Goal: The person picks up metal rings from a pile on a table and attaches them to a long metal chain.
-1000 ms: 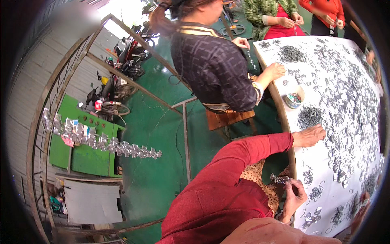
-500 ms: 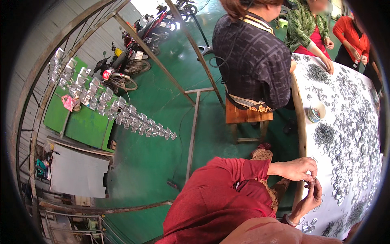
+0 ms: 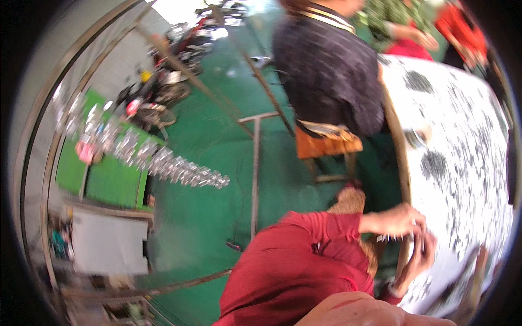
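At the near edge of the white table (image 3: pixel 399 93), my left hand (image 3: pixel 399 220) is closed, its fingertips pinched together. Small shiny metal pieces (image 3: pixel 388 238) poke out beneath its fingers, too blurred to make out their shape. My right hand (image 3: pixel 420 256), with a band at the wrist, is closed too, its fingertips meeting those of the left. Whatever sits between the fingertips is too small and hidden to name. Many small silvery metal pieces (image 3: pixel 467 185) and dark heaps of small rings or hooks (image 3: pixel 434 164) are spread over the table.
A person in a dark patterned top (image 3: pixel 331 70) sits on a wooden stool (image 3: pixel 329 146) to my left. Other people work across the table. A cup (image 3: pixel 417 138) stands on it. A blurred forearm (image 3: pixel 477 271) reaches in at lower right. Metal frames with hanging shiny pieces (image 3: pixel 163 163) stand behind.
The whole view has shifted and blurred. My hands stay together at the table edge, and metal pieces now show under the left. A forearm has come over the table at lower right.
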Available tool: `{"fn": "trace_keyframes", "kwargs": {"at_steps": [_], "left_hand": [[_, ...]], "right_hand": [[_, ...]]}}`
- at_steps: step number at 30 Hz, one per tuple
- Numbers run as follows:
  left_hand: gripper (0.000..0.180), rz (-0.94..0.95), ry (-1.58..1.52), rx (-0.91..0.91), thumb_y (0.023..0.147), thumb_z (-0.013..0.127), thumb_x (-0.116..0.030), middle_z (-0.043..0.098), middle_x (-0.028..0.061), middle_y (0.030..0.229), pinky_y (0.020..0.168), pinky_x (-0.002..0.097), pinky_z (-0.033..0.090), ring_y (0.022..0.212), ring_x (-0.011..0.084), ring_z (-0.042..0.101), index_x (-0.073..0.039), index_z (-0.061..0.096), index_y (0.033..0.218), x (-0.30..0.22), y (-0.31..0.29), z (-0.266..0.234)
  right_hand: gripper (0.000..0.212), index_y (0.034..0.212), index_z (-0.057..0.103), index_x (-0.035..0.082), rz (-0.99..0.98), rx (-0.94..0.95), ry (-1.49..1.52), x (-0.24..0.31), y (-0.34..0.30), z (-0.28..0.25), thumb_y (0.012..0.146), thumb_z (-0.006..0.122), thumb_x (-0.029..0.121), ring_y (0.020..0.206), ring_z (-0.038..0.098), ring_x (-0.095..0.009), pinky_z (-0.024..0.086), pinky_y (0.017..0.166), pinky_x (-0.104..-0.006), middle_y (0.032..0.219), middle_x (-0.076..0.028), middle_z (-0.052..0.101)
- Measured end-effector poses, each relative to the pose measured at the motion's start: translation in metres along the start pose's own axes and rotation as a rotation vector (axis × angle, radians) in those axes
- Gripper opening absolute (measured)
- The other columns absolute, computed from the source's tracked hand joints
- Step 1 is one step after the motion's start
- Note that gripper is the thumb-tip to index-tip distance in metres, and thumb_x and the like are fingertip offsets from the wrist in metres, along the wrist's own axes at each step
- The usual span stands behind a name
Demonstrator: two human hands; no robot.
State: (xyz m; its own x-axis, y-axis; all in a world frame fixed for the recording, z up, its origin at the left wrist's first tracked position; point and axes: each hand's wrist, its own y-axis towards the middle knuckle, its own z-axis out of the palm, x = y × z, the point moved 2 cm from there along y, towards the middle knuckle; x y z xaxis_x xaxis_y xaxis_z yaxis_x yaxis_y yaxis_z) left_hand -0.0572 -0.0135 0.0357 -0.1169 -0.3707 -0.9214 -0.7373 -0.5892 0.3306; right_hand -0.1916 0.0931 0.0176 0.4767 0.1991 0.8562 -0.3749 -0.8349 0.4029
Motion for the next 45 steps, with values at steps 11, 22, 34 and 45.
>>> {"fn": "trace_keyframes", "kwargs": {"at_steps": [11, 22, 34, 45], "left_hand": [[0.009, -0.203, -0.307, 0.048, 0.091, 0.054, -0.001, 0.063, 0.0091, 0.101, 0.089, 0.0284, 0.046, 0.097, 0.0148, 0.059, 0.001, 0.058, 0.099, 0.019, -0.011, -0.007], [0.008, -0.202, -0.234, -0.033, 0.09, 0.058, -0.006, 0.062, 0.0069, 0.096, 0.082, 0.0281, 0.048, 0.091, 0.0143, 0.059, -0.001, 0.059, 0.096, 0.031, -0.015, -0.014], [0.012, -0.146, -0.06, 0.001, 0.09, 0.061, -0.012, 0.064, 0.0058, 0.087, 0.073, 0.0272, 0.048, 0.081, 0.0132, 0.061, -0.001, 0.06, 0.095, 0.024, -0.007, 0.005], [0.018, -0.163, 0.005, -0.043, 0.088, 0.062, -0.01, 0.064, 0.0091, 0.099, 0.082, 0.0287, 0.047, 0.092, 0.0165, 0.061, 0.0, 0.061, 0.103, 0.033, -0.005, 0.001]], "right_hand": [[0.026, 0.111, 0.065, 0.003, 0.434, -0.311, -0.298, -0.084, 0.061, -0.133, 0.089, 0.059, 0.015, 0.066, 0.06, -0.008, 0.049, 0.055, -0.0222, 0.074, -0.007, 0.066], [0.025, 0.104, 0.066, 0.007, 0.136, 0.07, -0.92, -0.18, 0.105, -0.076, 0.081, 0.058, 0.004, 0.099, 0.06, -0.026, 0.049, 0.082, -0.0375, 0.099, -0.013, 0.065], [0.036, 0.115, 0.061, 0.001, 0.47, 0.113, 0.136, 0.021, 0.03, -0.009, 0.08, 0.066, -0.002, 0.076, 0.061, -0.007, 0.05, 0.067, -0.0202, 0.091, -0.005, 0.066], [0.019, 0.094, 0.071, 0.0, 0.332, -0.061, 0.287, 0.006, 0.023, 0.0, 0.077, 0.066, -0.008, 0.07, 0.06, -0.008, 0.047, 0.061, -0.0202, 0.083, -0.007, 0.068]]}}
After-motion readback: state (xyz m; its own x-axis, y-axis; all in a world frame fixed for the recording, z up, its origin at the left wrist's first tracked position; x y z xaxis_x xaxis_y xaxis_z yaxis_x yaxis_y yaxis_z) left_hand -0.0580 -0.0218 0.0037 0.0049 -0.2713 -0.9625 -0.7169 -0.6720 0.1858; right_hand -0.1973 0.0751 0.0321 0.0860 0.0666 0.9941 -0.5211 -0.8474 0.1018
